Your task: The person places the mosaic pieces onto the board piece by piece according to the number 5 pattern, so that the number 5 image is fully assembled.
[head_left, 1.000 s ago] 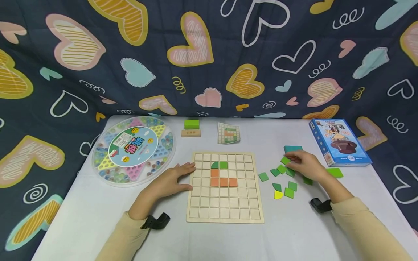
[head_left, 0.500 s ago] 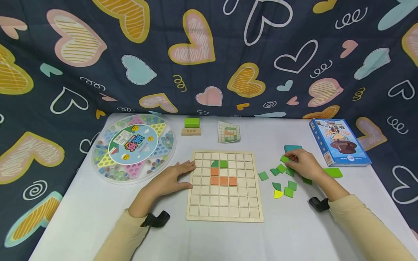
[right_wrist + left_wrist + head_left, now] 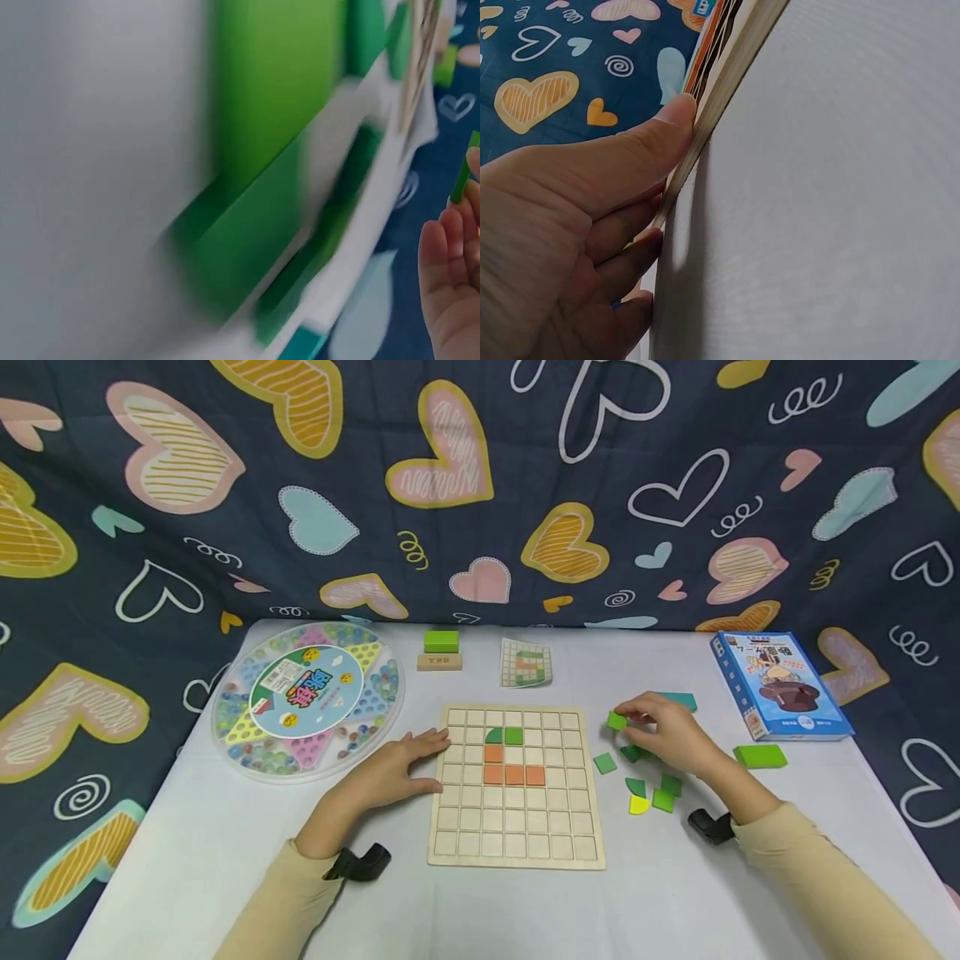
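A wooden grid board (image 3: 525, 822) lies mid-table, with several orange squares (image 3: 514, 774), a green square (image 3: 513, 736) and a green quarter-round tile (image 3: 494, 736) in its cells. My left hand (image 3: 390, 774) touches the board's left edge with fingers and thumb spread; in the left wrist view the thumb of that hand (image 3: 592, 202) rests against the board edge (image 3: 727, 90). Between thumb and fingertips my right hand (image 3: 667, 735) pinches a green square tile (image 3: 617, 721), just off the board's upper right. The right wrist view shows this tile (image 3: 463, 180) at its right edge.
Loose green tiles (image 3: 663, 799) and a yellow quarter-round tile (image 3: 639, 805) lie right of the board. Behind stand a pattern card (image 3: 526, 663), a green block (image 3: 441, 642) and a small wooden block (image 3: 439, 662). A round marble game (image 3: 307, 693) is left, a blue box (image 3: 783, 685) right.
My right hand has moved left from the tile pile toward the board, carrying the green square tile. The left hand stays at the board's edge.
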### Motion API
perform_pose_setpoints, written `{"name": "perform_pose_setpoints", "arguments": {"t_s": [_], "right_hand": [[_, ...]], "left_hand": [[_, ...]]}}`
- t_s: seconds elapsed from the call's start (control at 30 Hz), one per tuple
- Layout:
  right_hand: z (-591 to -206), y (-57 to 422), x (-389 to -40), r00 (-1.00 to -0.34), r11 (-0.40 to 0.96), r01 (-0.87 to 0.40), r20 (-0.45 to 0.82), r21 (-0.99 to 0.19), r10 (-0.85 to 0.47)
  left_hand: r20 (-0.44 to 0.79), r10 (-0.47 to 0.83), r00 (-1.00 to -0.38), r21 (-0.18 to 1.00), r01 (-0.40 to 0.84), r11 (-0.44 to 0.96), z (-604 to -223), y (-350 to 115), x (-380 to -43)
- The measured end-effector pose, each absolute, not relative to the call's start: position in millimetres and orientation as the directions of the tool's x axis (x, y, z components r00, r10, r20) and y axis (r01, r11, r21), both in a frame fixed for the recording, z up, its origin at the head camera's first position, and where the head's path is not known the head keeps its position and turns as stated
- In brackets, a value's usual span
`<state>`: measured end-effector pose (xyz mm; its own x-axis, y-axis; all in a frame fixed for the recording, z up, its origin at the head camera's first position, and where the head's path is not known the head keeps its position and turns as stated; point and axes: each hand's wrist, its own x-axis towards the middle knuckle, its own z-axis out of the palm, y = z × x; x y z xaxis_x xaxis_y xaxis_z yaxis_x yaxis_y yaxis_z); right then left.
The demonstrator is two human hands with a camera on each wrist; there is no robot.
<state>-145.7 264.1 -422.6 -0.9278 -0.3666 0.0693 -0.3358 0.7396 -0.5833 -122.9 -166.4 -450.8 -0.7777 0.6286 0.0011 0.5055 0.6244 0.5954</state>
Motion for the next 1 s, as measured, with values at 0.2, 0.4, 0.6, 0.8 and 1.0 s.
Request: {"name": "perform_pose_setpoints", "arguments": {"t_s": [0.2,0.4,0.6,0.8,1.0], "right_hand": [[-416.5,224.5,-149.4,-0.893,0.7,-0.389,0.058,-0.598,-0.447],[-419.0,192.1,-155.4,-0.831,0.658,-0.482,0.064,-0.578,-0.552],[-426.1,172.3,-162.5,-0.785,0.661,-0.53,0.014,-0.531,-0.619],[-429.6,159.9,-166.4,-0.765,0.671,-0.542,-0.033,-0.506,-0.643],[-431.7,154.8,-167.0,-0.77,0.695,-0.55,-0.04,-0.463,-0.636]], "left_hand": [[-0.004,0.627,-0.779,0.598,0.5,0.626,-451.8,-166.9,-123.4],[-0.013,0.619,-0.785,0.608,0.486,0.628,-452.9,-166.4,-123.1],[-0.026,0.611,-0.792,0.614,0.469,0.634,-453.3,-165.7,-122.0],[-0.027,0.607,-0.794,0.61,0.468,0.639,-452.4,-165.6,-121.7],[-0.032,0.605,-0.795,0.606,0.466,0.645,-450.5,-165.1,-122.2]]}}
